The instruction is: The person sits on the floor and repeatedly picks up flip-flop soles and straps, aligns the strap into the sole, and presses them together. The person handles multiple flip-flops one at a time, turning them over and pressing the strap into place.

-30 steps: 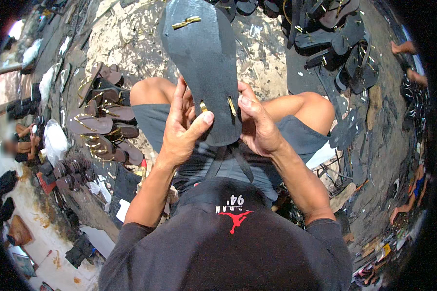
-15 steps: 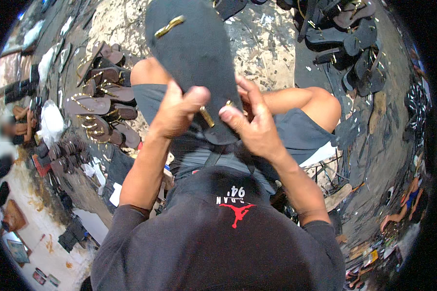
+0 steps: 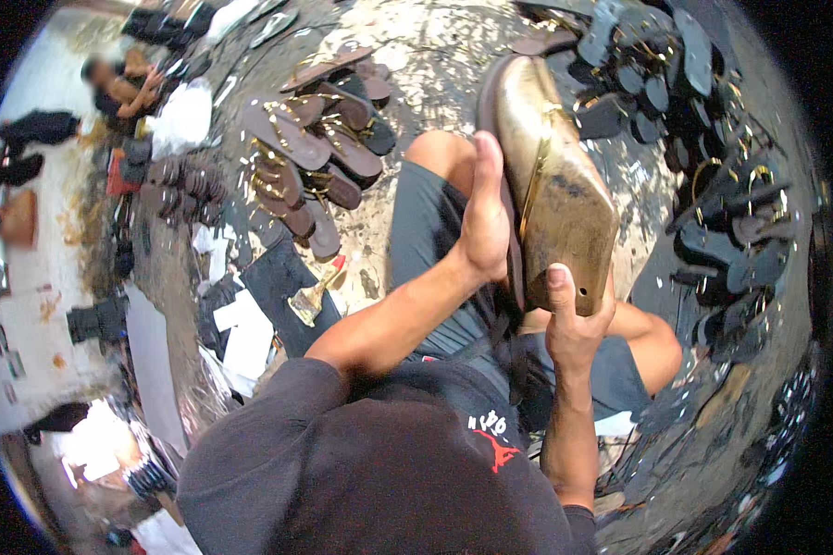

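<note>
A glossy brown shoe last (image 3: 578, 208) stands tilted above my lap, its toe pointing away from me. Along its left side lies a dark sandal sole (image 3: 515, 199), and a thin gold strap (image 3: 533, 185) runs over the last. My left hand (image 3: 486, 227) is against the outer face of the sole, thumb stretched upward; its other fingers are hidden behind. With the thumb on top near the small hole, my right hand (image 3: 580, 314) grips the heel end of the last.
Piled brown sandals with gold straps (image 3: 319, 139) lie left of my knees, black sandals (image 3: 736, 245) to the right. A glue-stained brush (image 3: 317, 294) rests by a black sheet (image 3: 282, 282) and white scraps (image 3: 243, 324). At far left sits another person (image 3: 130, 92).
The sole's underside faced up before; now the piece is turned on its side, showing the last. Both hands have shifted their hold. The view has swung, bringing more of the left side in.
</note>
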A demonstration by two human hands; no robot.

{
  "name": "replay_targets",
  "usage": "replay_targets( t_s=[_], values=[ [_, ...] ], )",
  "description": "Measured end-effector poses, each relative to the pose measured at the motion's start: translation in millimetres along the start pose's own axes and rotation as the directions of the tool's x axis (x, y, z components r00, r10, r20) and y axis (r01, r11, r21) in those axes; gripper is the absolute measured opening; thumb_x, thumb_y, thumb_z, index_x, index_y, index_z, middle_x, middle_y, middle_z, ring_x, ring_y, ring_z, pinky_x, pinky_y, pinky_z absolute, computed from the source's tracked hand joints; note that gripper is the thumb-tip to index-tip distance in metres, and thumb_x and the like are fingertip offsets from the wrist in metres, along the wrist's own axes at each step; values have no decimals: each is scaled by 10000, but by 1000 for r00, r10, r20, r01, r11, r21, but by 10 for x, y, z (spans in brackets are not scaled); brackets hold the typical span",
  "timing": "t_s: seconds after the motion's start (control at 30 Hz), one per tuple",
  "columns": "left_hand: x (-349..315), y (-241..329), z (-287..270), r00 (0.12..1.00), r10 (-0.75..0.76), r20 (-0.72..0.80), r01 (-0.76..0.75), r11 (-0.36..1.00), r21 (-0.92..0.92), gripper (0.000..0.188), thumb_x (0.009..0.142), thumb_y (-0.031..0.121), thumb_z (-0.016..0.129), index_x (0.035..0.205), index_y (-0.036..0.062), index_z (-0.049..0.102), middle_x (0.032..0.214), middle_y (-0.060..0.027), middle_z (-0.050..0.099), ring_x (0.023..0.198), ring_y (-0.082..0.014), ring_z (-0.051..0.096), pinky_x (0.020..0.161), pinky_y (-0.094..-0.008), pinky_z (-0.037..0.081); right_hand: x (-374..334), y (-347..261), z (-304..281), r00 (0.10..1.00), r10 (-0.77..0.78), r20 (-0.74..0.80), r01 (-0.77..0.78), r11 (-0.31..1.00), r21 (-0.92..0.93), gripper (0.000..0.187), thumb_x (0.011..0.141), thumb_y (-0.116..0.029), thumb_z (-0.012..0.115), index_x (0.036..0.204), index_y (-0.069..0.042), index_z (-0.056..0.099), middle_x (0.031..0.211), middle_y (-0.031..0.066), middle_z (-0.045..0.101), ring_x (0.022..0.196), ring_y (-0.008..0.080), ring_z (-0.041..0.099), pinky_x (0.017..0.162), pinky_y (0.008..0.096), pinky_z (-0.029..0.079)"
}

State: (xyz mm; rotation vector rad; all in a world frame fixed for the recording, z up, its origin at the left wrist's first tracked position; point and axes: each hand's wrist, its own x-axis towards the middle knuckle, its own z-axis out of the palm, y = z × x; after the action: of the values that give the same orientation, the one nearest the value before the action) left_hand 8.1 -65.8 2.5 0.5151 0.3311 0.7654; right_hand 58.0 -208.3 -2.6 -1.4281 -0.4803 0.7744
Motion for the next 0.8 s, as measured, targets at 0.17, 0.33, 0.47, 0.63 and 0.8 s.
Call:
replay_targets(
  t_s=[0.17, 0.33, 0.47, 0.63, 0.8],
  values=[
    [670, 822, -772, 958, 108, -266, -73, 988, 138, 694, 1030, 628, 381, 1391, 54, 530, 1303, -109, 635, 1188, -268, 616, 1046, -451, 483, 53, -86, -97, 993, -22, 118, 36, 992, -120, 453, 956, -253, 700, 1280, 42, 583, 1042, 96, 683, 913, 160, 640, 796, 304, 527],
    [1352, 2530, -2267, 624, 512, -590, -261, 849, 460, 575, 1079, 438, 313, 1389, -10, 498, 1378, -181, 579, 1209, -357, 605, 1055, -523, 468, 233, 234, -448, 997, 69, 27, -61, 970, -234, 429, 967, -262, 680, 1257, 45, 607, 1028, 106, 695, 897, 188, 655, 797, 316, 532],
    [1646, 2962, -2784, 230, 829, -509, 190, 475, 859, 671, 1024, 427, 403, 1501, -42, 354, 1499, -282, 428, 1357, -444, 458, 1164, -532, 332, 510, 586, -770, 999, -2, -49, -17, 919, -394, 413, 972, -271, 666, 1237, 46, 637, 1070, 153, 715, 950, 222, 673, 847, 343, 527],
    [1585, 2732, -3213, 878, 454, -153, 409, -545, 732, 665, 988, 575, 470, 1412, 70, 564, 1403, -167, 601, 1331, -354, 537, 1149, -469, 353, 1020, 1020, -984, 998, 28, -65, -66, 685, -726, 459, 925, -344, 675, 1241, -11, 663, 1120, 261, 691, 1066, 381, 671, 940, 429, 504],
    [1329, 2711, -3062, 908, 417, -43, 299, -571, 765, 664, 1014, 541, 491, 1433, 28, 528, 1429, -229, 557, 1338, -378, 518, 1125, -440, 371, 2102, 1200, -666, 975, -70, -212, -30, 900, -434, 524, 915, -366, 696, 1227, 52, 640, 1162, 232, 704, 1097, 353, 674, 950, 409, 514]
  ],
)
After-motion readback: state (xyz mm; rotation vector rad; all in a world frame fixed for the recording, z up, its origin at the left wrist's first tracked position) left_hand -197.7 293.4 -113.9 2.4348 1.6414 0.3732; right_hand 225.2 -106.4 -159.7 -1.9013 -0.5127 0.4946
